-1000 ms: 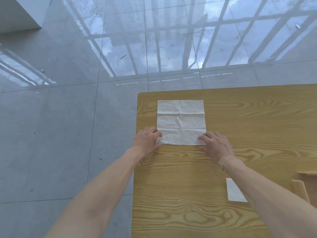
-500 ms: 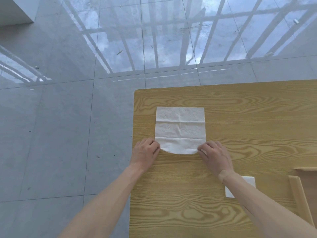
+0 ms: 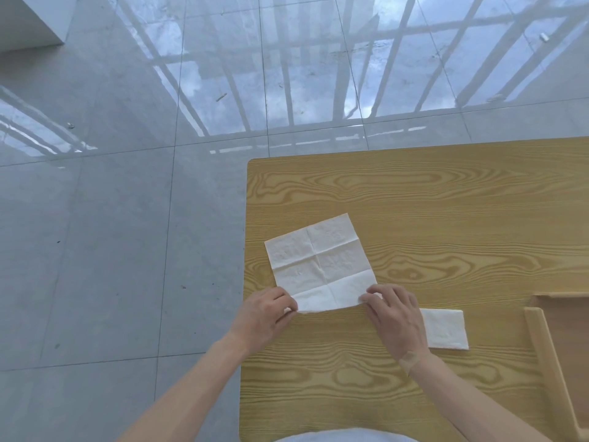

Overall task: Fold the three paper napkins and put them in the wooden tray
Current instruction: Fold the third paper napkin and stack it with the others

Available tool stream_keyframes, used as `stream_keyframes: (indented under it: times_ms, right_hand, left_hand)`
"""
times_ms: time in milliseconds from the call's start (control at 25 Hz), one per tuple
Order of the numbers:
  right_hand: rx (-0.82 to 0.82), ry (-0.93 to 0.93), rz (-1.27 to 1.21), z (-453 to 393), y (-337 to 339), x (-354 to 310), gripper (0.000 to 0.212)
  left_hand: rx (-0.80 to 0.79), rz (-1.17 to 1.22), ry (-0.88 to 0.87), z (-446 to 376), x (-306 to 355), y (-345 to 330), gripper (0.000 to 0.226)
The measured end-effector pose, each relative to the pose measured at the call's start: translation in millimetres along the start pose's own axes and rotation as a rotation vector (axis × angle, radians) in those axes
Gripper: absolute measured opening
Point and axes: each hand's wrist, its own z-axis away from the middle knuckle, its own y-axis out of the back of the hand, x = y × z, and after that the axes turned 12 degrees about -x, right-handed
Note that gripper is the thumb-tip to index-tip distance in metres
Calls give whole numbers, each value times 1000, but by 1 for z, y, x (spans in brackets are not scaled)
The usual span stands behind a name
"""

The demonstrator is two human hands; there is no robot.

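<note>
Head view: left hand (image 3: 266, 315) and right hand (image 3: 393, 317) apparently pinching unfolded napkin's (image 3: 320, 264) near corners.

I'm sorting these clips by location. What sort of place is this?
Probably a bare indoor room, more like an office or studio than a lived-in home. A plain wooden table stands on glossy grey floor tiles, which mirror a large barred window.

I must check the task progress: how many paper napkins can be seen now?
2: the open napkin pinched by both hands, and the folded napkin beside the right hand. A third may be outside view.
</note>
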Motion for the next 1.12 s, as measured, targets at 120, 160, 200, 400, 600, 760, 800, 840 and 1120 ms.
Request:
stream_keyframes:
  times_ms: [120, 160, 200, 400, 600, 760, 800, 840, 1120]
  right_hand:
    - [17, 58, -17, 14, 2, -2, 5]
    - [12, 79, -23, 19, 3, -3, 8]
    - [4, 103, -26, 25, 4, -5, 13]
    - [-65, 184, -34, 53, 4, -6, 10]
    - [-58, 217, -12, 53, 7, -3, 12]
    - [-87, 192, -21, 29, 12, -3, 7]
    - [-116, 161, -34, 23, 12, -3, 9]
    - [-147, 124, -48, 18, 12, -3, 12]
    - [-238, -60, -127, -2, 3, 1, 12]
  left_hand:
    - [-49, 35, 14, 16, 7, -5, 6]
    - [-49, 47, 19, 22, 9, -7, 7]
    - [-46, 62, 27, 27, 11, -10, 7]
    - [-46, 101, 74, 52, 15, -14, 8]
    - [-103, 178, 109, 57, 13, -13, 8]
    - [-134, 289, 240, 47, 7, -11, 8]
    - [-137, 318, 275, 43, 5, -10, 8]
    - [-139, 343, 309, 38, 4, -10, 8]
    - [-75, 371, 447, 20, -6, -17, 9]
